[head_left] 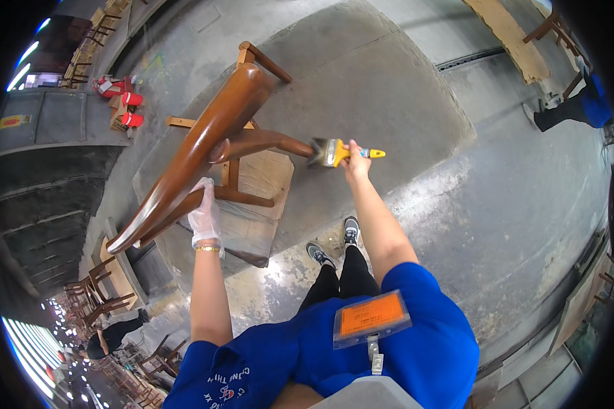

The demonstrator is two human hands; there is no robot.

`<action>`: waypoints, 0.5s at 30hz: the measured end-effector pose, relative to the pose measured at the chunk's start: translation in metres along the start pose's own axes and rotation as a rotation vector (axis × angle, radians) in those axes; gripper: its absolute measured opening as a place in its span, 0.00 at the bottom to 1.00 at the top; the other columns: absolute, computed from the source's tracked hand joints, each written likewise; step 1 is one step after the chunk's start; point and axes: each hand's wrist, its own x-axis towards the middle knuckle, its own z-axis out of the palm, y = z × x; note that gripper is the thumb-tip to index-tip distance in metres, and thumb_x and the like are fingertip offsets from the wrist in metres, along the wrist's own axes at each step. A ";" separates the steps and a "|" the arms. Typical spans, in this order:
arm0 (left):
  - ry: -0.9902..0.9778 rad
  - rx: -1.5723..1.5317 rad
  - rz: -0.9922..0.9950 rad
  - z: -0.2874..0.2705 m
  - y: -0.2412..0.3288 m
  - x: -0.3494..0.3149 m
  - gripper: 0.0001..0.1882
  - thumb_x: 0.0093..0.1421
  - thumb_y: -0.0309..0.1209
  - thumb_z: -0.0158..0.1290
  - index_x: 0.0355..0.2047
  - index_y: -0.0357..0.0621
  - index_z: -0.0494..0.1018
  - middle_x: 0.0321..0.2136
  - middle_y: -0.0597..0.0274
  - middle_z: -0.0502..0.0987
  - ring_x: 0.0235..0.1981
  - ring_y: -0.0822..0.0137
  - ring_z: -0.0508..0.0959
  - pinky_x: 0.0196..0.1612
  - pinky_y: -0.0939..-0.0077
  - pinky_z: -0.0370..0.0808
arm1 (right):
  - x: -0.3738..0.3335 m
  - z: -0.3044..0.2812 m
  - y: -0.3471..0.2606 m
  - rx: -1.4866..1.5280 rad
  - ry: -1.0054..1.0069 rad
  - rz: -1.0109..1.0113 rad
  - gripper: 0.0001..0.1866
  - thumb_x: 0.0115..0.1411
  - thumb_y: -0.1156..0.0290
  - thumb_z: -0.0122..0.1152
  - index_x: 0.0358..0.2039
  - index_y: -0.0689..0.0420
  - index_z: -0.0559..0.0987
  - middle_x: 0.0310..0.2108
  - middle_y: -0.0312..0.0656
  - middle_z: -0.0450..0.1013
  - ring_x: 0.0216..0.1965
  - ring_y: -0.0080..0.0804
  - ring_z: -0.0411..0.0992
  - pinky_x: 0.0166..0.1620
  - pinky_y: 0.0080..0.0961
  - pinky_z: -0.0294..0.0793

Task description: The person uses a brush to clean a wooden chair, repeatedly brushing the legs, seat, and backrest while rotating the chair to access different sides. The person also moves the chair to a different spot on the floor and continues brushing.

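Observation:
A glossy brown wooden chair (201, 129) is tilted in front of me, its broad curved part slanting from upper right to lower left. My left hand (205, 217), in a thin white glove, is closed around one of its lower wooden members. Bare and closed, my right hand (355, 163) grips a wide paintbrush (331, 153) by its yellow handle. The dark bristles, blurred, meet the end of a chair leg (290, 144) that points right. Lighter wooden braces (233, 176) show beneath the curved part.
Worn brown cardboard (269, 208) lies under the chair, on a grey floor sheet (389, 88). Red containers (132, 99) stand at the far left. At the right edge is a person in blue (580, 109); another person (112, 339) is at lower left near several chairs (99, 293).

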 end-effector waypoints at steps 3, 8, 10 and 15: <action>0.098 0.050 0.038 0.010 0.001 0.005 0.15 0.74 0.37 0.60 0.49 0.36 0.82 0.44 0.60 0.86 0.47 0.65 0.83 0.59 0.67 0.76 | 0.019 -0.026 0.009 -0.739 0.196 -0.388 0.12 0.69 0.60 0.74 0.35 0.54 0.82 0.38 0.38 0.85 0.32 0.28 0.80 0.38 0.30 0.82; 0.163 -0.032 -0.002 0.019 0.038 -0.005 0.14 0.71 0.36 0.63 0.41 0.35 0.84 0.37 0.61 0.87 0.41 0.68 0.82 0.52 0.69 0.78 | 0.000 -0.036 -0.029 -0.179 -0.061 -0.278 0.15 0.73 0.58 0.69 0.35 0.56 0.82 0.40 0.43 0.84 0.37 0.32 0.82 0.44 0.34 0.84; 0.163 -0.078 -0.023 0.012 0.061 -0.009 0.13 0.69 0.36 0.65 0.37 0.36 0.84 0.33 0.63 0.86 0.37 0.71 0.80 0.48 0.70 0.77 | -0.033 -0.024 -0.057 0.002 -0.234 -0.270 0.15 0.74 0.59 0.66 0.35 0.57 0.82 0.44 0.46 0.84 0.39 0.34 0.82 0.46 0.36 0.85; 0.090 -0.135 -0.154 -0.020 0.105 0.006 0.14 0.68 0.39 0.65 0.31 0.40 0.84 0.30 0.66 0.85 0.34 0.71 0.79 0.47 0.73 0.73 | -0.082 -0.016 -0.061 0.433 -0.805 -0.211 0.17 0.75 0.57 0.65 0.37 0.59 0.81 0.53 0.51 0.82 0.46 0.37 0.81 0.51 0.37 0.86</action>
